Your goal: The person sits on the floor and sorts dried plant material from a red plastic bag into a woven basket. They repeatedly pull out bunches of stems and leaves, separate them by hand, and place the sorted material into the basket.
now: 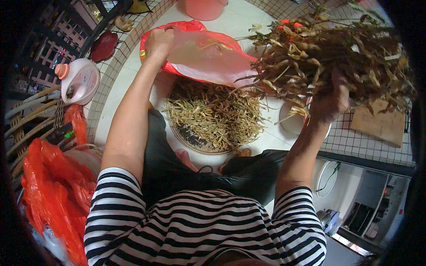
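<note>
My left hand (160, 42) grips the rim of a red-edged plastic bag (213, 55), its mouth spread wide over the floor. Inside the bag a few bits of dry plant show. My right hand (332, 99) holds up a big bundle of dried bean plants (319, 63), thick with brown pods and stems. The bundle hangs to the right of the bag and overlaps its right edge. Between my legs, a round tray (188, 146) carries a heap of dry stalks and pods (216, 116). Dark small bits lie at the tray's near left.
A pink bucket (204, 8) stands at the far side. On the left are a detergent bottle (81, 81), a dark red dish (104, 46) and red plastic bags (56, 186). At right, a pale bucket (291, 118) stands near a wooden board (379, 123) on a tiled ledge.
</note>
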### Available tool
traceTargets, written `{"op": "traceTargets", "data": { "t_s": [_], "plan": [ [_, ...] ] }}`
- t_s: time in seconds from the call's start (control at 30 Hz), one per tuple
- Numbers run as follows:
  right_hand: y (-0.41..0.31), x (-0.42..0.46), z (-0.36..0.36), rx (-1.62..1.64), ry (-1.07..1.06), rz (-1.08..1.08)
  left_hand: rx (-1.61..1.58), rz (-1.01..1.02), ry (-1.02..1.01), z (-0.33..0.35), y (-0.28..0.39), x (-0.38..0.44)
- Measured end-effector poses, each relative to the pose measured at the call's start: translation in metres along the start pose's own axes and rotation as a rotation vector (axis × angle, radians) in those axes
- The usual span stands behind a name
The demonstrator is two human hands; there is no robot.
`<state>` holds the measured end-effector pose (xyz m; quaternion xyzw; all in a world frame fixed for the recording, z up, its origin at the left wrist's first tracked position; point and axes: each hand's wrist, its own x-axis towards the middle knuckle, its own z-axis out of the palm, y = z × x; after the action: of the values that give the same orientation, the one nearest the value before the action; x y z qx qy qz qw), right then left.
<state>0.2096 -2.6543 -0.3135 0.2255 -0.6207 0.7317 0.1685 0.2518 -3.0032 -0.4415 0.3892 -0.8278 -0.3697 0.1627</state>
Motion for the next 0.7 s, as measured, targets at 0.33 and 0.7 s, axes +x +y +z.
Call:
{"op": "traceTargets", "data": {
  "t_s": [0.33,0.7],
  "plan": [
    [0.007,-0.048,0.013,0.283,0.168,0.063,0.053,0.059,-0.23,0.007,0.032,-0.032],
    [0.092,-0.094,0.003,0.823,-0.126,0.076,-0.079,0.164,-0.259,0.029,0.041,-0.054]
  ]
}}
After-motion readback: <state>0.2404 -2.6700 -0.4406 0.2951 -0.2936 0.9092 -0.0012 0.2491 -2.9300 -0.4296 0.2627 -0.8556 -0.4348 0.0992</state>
